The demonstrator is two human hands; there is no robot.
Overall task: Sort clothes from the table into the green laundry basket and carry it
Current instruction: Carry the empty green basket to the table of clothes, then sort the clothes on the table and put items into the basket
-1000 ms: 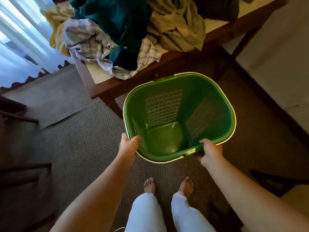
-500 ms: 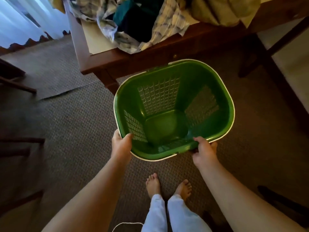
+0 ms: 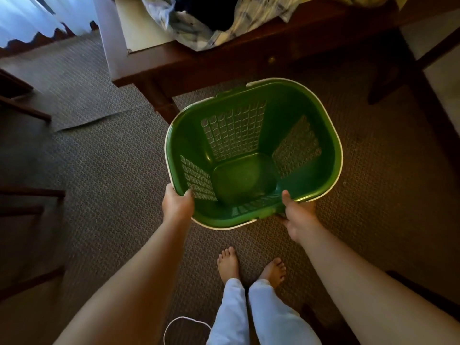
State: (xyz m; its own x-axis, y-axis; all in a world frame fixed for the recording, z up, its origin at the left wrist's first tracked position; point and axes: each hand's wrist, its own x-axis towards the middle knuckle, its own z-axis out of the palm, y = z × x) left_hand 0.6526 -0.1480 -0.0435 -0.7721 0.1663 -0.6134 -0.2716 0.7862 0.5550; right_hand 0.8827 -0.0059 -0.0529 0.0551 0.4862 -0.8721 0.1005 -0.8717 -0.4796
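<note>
The green laundry basket (image 3: pixel 333 135), white-rimmed and with nothing inside, hangs in front of me just below the table's near edge. My left hand (image 3: pixel 177 206) grips its near rim at the left corner, thumb inside. My right hand (image 3: pixel 297 215) grips the near rim at the right, thumb on top and fingers underneath. A pile of clothes (image 3: pixel 199 23), with a checked shirt and a dark garment, lies on the wooden table (image 3: pixel 249 58) at the top of the view; most of it is cut off.
Brown carpet (image 3: pixel 112 183) covers the floor, with a loose carpet edge at the left. My bare feet (image 3: pixel 251 267) stand below the basket. Dark wooden furniture (image 3: pixel 25 207) lines the left side. A table leg (image 3: pixel 161 103) stands left of the basket. White curtains (image 3: pixel 29 18) hang far left.
The basket has dropped lower and away from the table's edge, both hands still holding its rim. The view has tilted down, so less of the clothes pile shows.
</note>
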